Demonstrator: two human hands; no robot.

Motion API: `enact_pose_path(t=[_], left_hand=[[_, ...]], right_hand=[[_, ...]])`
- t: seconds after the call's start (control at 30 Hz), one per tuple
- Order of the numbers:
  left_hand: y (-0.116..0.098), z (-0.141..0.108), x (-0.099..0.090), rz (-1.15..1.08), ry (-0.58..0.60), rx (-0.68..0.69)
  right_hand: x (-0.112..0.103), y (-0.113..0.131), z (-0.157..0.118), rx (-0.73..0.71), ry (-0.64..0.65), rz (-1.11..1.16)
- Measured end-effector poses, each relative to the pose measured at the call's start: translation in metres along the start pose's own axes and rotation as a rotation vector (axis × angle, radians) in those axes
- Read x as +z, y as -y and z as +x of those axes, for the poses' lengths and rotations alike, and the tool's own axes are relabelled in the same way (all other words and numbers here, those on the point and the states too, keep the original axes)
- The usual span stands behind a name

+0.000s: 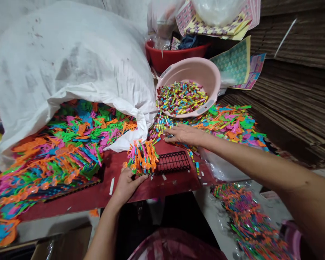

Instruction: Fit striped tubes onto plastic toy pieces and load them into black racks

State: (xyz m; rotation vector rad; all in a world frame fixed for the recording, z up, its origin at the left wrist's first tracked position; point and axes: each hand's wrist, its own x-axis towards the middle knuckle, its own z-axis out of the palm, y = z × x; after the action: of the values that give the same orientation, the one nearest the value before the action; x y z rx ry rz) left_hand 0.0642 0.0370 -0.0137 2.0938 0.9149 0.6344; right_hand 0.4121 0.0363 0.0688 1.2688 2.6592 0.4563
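My left hand (127, 184) rests on the red tabletop (162, 184) and grips the lower end of a bundle of orange and multicoloured moulded plastic pieces (142, 157). Just right of that bundle lies a black plastic grid rack (173, 162). My right hand (182, 134) reaches across from the right, its fingertips closed on a small dark plastic tube (170, 136) among scattered tubes. A pink plastic basin (195, 66) full of small multicoloured tubes (181, 98) stands beyond it.
A white sack (70, 65) slumps over a heap of bright plastic pieces (70, 151) on the left. More pieces (227, 122) lie right of the basin, and others (249, 220) on plastic lower right. A red bowl (165, 57), printed sheets, and stacked corrugated cardboard (292, 83) stand behind.
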Motion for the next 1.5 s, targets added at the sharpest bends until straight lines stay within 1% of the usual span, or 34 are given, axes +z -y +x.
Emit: enact_pose_path(t=[0.1, 0.17, 0.27, 0.37, 0.47, 0.53, 0.6, 0.7, 0.77, 0.83, 0.9, 0.93, 1.0, 1.1, 1.23, 1.33, 1.5], left_hand=[[-0.001, 0.0, 0.0, 0.002, -0.008, 0.016], [-0.001, 0.0, -0.001, 0.01, -0.01, 0.015], [-0.001, 0.001, -0.001, 0.018, -0.003, 0.024], [-0.001, 0.001, -0.001, 0.019, -0.004, 0.039], [0.0, 0.001, 0.0, 0.019, -0.016, 0.048], [0.0, 0.001, 0.0, 0.019, -0.022, 0.044], [-0.001, 0.001, 0.0, 0.023, -0.029, 0.038], [-0.004, 0.0, -0.001, 0.011, -0.018, 0.041], [-0.004, 0.0, -0.001, 0.009, -0.018, 0.037], [-0.003, 0.001, -0.001, 0.022, -0.035, 0.03], [-0.001, 0.001, 0.001, 0.033, -0.045, 0.028], [0.0, 0.001, 0.001, 0.032, -0.044, 0.034], [0.001, 0.001, 0.002, 0.028, -0.043, 0.055], [0.001, 0.001, 0.002, 0.045, -0.06, 0.072], [0.0, 0.0, 0.002, 0.074, -0.069, 0.057], [0.0, 0.001, 0.002, 0.063, -0.06, 0.092], [0.0, 0.003, 0.001, 0.051, -0.054, 0.111]], right_hand=[[-0.001, -0.002, 0.001, -0.056, -0.013, 0.0], [-0.001, -0.005, -0.001, -0.065, 0.007, 0.012], [0.001, -0.009, -0.005, -0.027, 0.057, 0.051], [0.002, -0.012, -0.012, 0.014, 0.057, 0.072], [0.003, -0.015, -0.027, 0.088, -0.021, 0.08], [0.002, -0.015, -0.041, 0.174, -0.104, 0.149], [0.0, -0.009, -0.056, 0.259, -0.175, 0.231], [0.001, 0.016, -0.069, 0.415, -0.324, 0.465], [0.004, 0.044, -0.068, 0.573, -0.451, 0.748], [0.007, 0.077, -0.06, 0.747, -0.536, 1.048], [0.008, 0.109, -0.048, 0.852, -0.567, 1.305], [0.008, 0.123, -0.041, 0.886, -0.573, 1.387], [0.006, 0.146, -0.028, 0.962, -0.583, 1.424], [-0.002, 0.165, -0.013, 1.049, -0.597, 1.318], [-0.014, 0.175, 0.0, 1.026, -0.577, 1.255], [-0.018, 0.18, 0.007, 1.055, -0.566, 1.258], [-0.01, 0.184, 0.008, 1.103, -0.664, 1.368]])
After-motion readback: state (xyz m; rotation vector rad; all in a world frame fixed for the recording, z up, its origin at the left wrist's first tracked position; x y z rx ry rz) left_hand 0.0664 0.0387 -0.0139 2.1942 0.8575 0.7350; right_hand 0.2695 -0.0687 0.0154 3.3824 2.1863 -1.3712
